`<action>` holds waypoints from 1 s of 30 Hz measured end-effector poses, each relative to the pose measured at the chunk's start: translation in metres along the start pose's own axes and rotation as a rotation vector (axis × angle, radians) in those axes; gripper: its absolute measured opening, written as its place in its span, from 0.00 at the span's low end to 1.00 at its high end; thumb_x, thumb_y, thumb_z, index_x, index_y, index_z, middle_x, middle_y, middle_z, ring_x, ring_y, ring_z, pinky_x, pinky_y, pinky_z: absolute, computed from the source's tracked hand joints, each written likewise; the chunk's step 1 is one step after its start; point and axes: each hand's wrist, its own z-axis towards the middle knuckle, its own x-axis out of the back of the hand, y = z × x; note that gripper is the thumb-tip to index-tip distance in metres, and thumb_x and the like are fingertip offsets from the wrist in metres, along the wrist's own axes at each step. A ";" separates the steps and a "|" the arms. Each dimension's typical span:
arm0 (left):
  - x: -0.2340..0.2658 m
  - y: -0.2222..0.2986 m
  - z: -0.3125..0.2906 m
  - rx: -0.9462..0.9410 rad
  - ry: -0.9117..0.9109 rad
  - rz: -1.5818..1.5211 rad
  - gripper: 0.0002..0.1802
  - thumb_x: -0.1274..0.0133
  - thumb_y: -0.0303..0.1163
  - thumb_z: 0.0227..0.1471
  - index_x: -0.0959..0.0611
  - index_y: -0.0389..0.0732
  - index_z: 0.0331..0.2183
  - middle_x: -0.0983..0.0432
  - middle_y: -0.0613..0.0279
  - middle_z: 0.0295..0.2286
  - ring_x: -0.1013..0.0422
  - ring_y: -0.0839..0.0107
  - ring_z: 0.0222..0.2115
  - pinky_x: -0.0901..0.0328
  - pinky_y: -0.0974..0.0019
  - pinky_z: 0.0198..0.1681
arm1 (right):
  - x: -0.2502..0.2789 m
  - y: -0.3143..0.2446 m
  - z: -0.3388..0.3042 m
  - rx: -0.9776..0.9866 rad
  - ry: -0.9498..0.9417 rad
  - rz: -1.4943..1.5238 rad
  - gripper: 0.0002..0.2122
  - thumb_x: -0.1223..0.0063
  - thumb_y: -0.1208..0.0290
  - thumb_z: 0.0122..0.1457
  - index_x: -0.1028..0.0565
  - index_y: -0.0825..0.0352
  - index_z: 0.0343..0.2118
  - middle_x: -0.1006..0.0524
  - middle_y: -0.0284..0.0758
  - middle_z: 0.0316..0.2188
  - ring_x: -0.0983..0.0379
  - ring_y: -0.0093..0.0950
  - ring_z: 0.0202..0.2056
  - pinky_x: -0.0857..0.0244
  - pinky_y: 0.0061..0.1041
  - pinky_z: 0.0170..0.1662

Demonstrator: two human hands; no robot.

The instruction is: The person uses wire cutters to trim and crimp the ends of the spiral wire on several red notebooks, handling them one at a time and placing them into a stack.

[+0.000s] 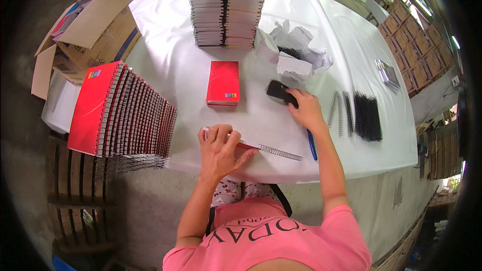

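Observation:
My left hand [219,149] is closed round a thin red notebook [246,145] held on its edge near the front of the table. From the notebook's right end a spiral wire coil [282,153] sticks out, lying toward the right. My right hand [306,109] grips the near end of a black, rounded oblong object [277,90]; its exact kind is unclear. Just beyond my left hand lies a small stack of red notebooks [224,81]. A blue slim-handled tool [312,145] rests beside my right forearm, partly hidden by it.
At left leans a long stack of coil-bound red notebooks [93,113], with an open cardboard box [103,37] behind. Tall notebook piles [207,12] stand at the back near crumpled paper [300,65]. Loose black coils [367,116] lie at right, near a small metallic-looking pack [386,74].

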 end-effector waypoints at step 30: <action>-0.006 -0.007 -0.006 -0.011 -0.014 -0.061 0.22 0.35 0.47 0.29 0.25 0.44 0.23 0.35 0.57 0.43 0.39 0.58 0.45 0.50 0.48 0.52 | -0.001 -0.069 -0.030 0.284 -0.421 1.352 0.12 0.42 0.83 0.43 0.19 0.67 0.34 0.20 0.38 0.33 0.23 0.28 0.37 0.33 0.22 0.44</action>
